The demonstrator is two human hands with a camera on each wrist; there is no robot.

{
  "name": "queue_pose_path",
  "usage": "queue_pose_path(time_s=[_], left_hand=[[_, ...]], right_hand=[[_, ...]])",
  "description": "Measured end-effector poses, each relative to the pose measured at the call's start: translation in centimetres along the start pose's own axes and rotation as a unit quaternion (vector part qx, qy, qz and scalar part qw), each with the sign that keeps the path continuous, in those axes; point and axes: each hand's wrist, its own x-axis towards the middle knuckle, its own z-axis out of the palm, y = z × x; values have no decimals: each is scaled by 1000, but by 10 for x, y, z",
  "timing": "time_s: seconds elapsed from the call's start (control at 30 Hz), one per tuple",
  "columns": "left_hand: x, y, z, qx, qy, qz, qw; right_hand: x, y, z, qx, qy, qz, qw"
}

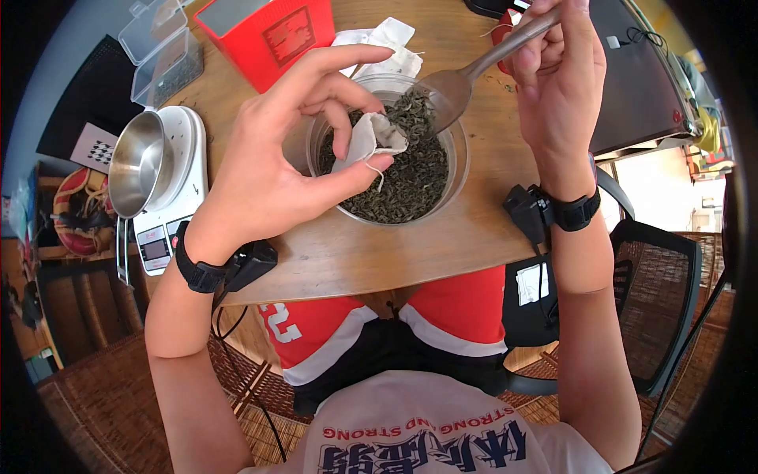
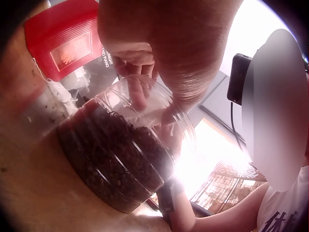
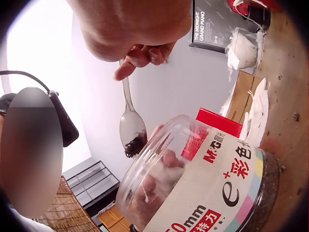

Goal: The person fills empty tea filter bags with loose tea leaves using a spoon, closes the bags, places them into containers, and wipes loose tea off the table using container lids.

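My left hand (image 1: 272, 154) pinches a small white drawstring tea bag (image 1: 365, 141) between thumb and fingers, its mouth facing up and a string hanging from it. Below it stands a clear plastic jar (image 1: 461, 170) partly filled with dark dried tea leaves (image 1: 403, 189). My right hand (image 1: 562, 103) grips the handle of a metal spoon (image 1: 454, 93), whose bowl is tilted down beside the bag. Some leaves cling at the spoon's tip, as the right wrist view shows on the spoon (image 3: 131, 123). In the left wrist view the jar (image 2: 116, 154) partly covers the left fingers.
On the left, a steel pan (image 1: 138, 162) sits on a white kitchen scale (image 1: 193, 150). Behind it is a lidded clear box (image 1: 170, 67) with leaves inside. A red box (image 1: 268, 39) and white bags (image 1: 387, 39) lie beyond the jar. Crumbs dot the wooden table (image 1: 379, 257).
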Motion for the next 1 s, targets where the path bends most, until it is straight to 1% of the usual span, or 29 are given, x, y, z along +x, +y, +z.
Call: queue_pose_path(time_s=[0.07, 0.13, 0.17, 0.23, 0.27, 0.33, 0.47, 0.53, 0.67, 0.73, 0.87, 0.97, 1.0], left_hand=[[0, 0, 1, 3, 1, 10, 1000], [0, 2, 1, 0, -1, -3, 1000], [0, 2, 1, 0, -1, -3, 1000], [1, 3, 1, 2, -1, -9, 1000], [1, 3, 1, 2, -1, -7, 1000], [1, 3, 1, 3, -3, -4, 1000], [0, 4, 0, 3, -3, -8, 1000], [0, 4, 1, 8, -3, -7, 1000], [0, 3, -1, 4, -4, -6, 1000], [0, 3, 0, 7, -4, 2, 1000], [0, 3, 0, 3, -2, -4, 1000], [0, 4, 1, 6, -2, -7, 1000], [0, 3, 1, 9, -4, -1, 1000]], right_hand=[[-1, -2, 2, 13, -7, -5, 1000], [-6, -7, 12, -26, 26, -41, 998], [-6, -6, 11, -26, 27, -41, 998], [-6, -1, 8, -80, -11, -118, 990], [-5, 2, 6, -80, -10, -119, 990], [-3, 5, 0, -33, -12, -96, 995], [-2, 6, -3, -34, -28, -100, 994], [-1, 6, -4, -11, -32, -81, 996], [-2, 3, 1, -4, -18, -65, 998], [-4, -5, 5, -18, -35, -47, 998], [-3, -1, 3, -18, -23, -51, 998], [-3, -1, 0, -33, -46, -60, 997], [-4, -2, 5, -26, -31, -56, 998]])
